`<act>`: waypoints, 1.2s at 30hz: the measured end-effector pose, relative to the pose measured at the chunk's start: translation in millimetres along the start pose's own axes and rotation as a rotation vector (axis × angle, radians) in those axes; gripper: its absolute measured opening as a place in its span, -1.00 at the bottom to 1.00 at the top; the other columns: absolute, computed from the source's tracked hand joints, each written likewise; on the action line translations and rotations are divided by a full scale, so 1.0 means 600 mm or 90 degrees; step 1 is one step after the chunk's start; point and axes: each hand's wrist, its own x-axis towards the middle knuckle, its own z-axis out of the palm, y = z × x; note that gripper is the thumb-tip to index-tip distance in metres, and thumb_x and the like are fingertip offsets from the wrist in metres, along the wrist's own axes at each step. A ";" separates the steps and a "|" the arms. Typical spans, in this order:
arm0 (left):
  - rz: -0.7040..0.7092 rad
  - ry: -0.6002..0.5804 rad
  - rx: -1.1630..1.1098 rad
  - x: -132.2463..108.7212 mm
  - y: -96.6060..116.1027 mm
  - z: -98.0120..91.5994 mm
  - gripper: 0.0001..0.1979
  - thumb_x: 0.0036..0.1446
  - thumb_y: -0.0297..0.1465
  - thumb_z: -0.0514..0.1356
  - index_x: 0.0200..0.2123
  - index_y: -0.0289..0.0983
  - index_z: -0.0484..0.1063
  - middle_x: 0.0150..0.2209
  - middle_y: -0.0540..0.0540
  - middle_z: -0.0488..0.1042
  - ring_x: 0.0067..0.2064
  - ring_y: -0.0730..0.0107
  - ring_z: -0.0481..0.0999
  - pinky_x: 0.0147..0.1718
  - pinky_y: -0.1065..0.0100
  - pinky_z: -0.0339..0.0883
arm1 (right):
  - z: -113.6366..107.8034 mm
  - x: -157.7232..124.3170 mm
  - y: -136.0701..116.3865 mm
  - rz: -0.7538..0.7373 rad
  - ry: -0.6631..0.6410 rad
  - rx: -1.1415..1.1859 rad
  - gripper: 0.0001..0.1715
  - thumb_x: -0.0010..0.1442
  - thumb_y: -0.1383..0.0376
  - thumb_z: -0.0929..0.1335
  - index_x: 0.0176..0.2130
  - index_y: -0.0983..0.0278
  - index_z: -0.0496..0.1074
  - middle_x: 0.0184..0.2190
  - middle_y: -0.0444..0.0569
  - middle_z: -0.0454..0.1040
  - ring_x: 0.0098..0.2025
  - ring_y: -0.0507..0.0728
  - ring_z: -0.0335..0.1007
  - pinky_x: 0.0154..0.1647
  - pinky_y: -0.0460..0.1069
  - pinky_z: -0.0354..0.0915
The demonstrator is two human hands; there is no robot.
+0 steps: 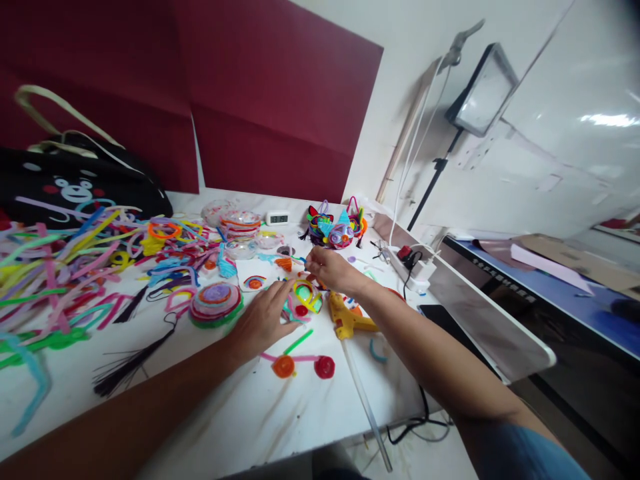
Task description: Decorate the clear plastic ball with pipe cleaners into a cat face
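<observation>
My left hand (pixel 263 317) lies low over the table with fingers stretched out, its fingertips at the edge of a round pipe-cleaner craft (pixel 303 293) in yellow, green and red. Just beyond that craft, my right hand (pixel 327 268) has its fingers pinched together. A small blue bit shows at those fingertips, too small to name. Under my right wrist is a yellow hot glue gun (pixel 345 319), a clear glue stick (pixel 367 400) trailing from it. Left of my left hand sits a coiled pipe-cleaner disc (pixel 216 303). An orange coil (pixel 283 366) and a red coil (pixel 325 367) lie nearer me.
Loose pipe cleaners (pixel 75 267) heap up on the left before a black bag (pixel 75 180). Black tassels (pixel 135 360) lie nearby. Finished colourful crafts (pixel 337 227) and a small digital clock (pixel 277 218) stand at the back. A power strip (pixel 413 263) and lamp (pixel 483 90) are right.
</observation>
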 end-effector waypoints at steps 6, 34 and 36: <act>0.012 -0.003 0.008 -0.003 0.006 -0.005 -0.28 0.05 -0.32 0.29 0.26 -0.24 0.14 0.09 -0.30 0.40 0.11 0.03 0.44 0.01 0.14 0.40 | -0.013 0.006 -0.002 0.072 -0.057 0.104 -0.79 0.19 0.49 0.29 -0.43 0.26 0.25 -0.56 -0.18 0.43 -0.53 0.01 0.42 -0.47 -0.12 0.28; -0.409 -0.186 -0.745 0.019 0.025 -0.050 -0.16 -0.32 -0.48 0.34 0.13 -0.26 0.18 -0.46 0.08 0.44 -0.59 0.44 0.45 -0.63 0.39 0.37 | -0.013 -0.010 0.018 0.082 -0.052 0.353 -0.81 0.13 0.48 0.32 -0.48 0.29 0.29 -0.63 -0.23 0.35 -0.62 -0.07 0.23 -0.54 -0.16 0.21; -0.428 -0.181 -0.812 0.021 0.032 -0.056 -0.30 -0.28 -0.41 0.36 0.02 -0.26 0.25 -0.40 0.02 0.47 -0.50 0.39 0.50 -0.56 0.35 0.43 | -0.014 -0.011 0.019 0.070 -0.046 0.361 -0.82 0.11 0.48 0.34 -0.48 0.29 0.29 -0.63 -0.23 0.35 -0.61 -0.07 0.23 -0.53 -0.16 0.22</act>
